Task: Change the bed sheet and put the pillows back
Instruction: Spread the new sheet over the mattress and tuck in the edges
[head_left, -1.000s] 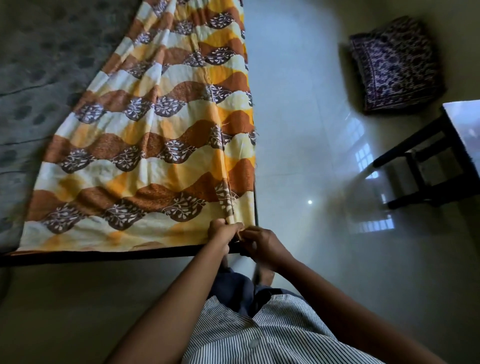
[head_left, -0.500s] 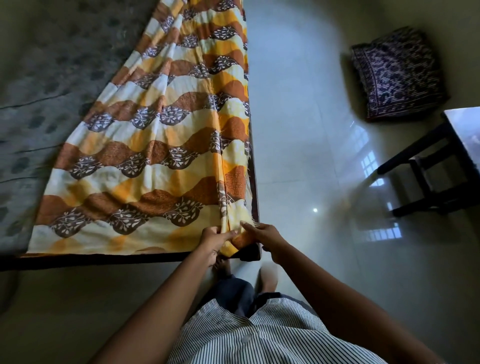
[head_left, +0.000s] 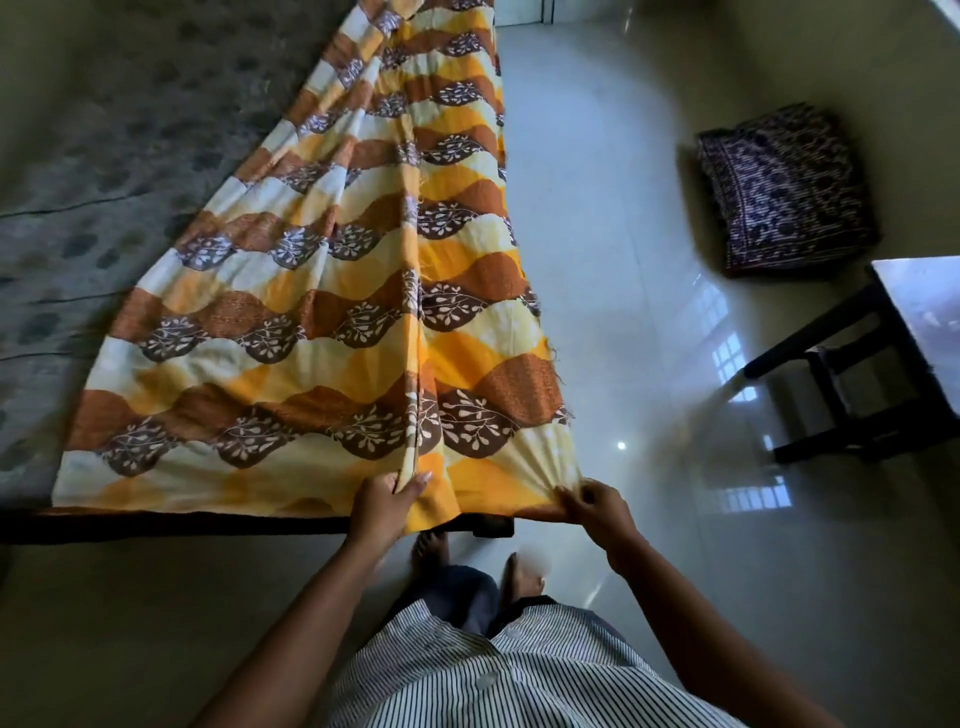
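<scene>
Since half a second ago the hands have parted: the right hand (head_left: 597, 512) has drawn the near corner of the bed sheet (head_left: 337, 312) rightward, past the edge of the bed (head_left: 104, 156) it lies on. The sheet's far end is cut off at the top. The left hand (head_left: 384, 504) pinches a raised fold between thumb and fingers (head_left: 418, 483) — the right hand's fingers pinch gathered cloth at the corner.

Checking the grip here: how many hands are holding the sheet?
2. The left hand pinches a fold of the sheet at the bed frame's near edge; the right hand pinches the sheet's corner beyond the frame.
</scene>
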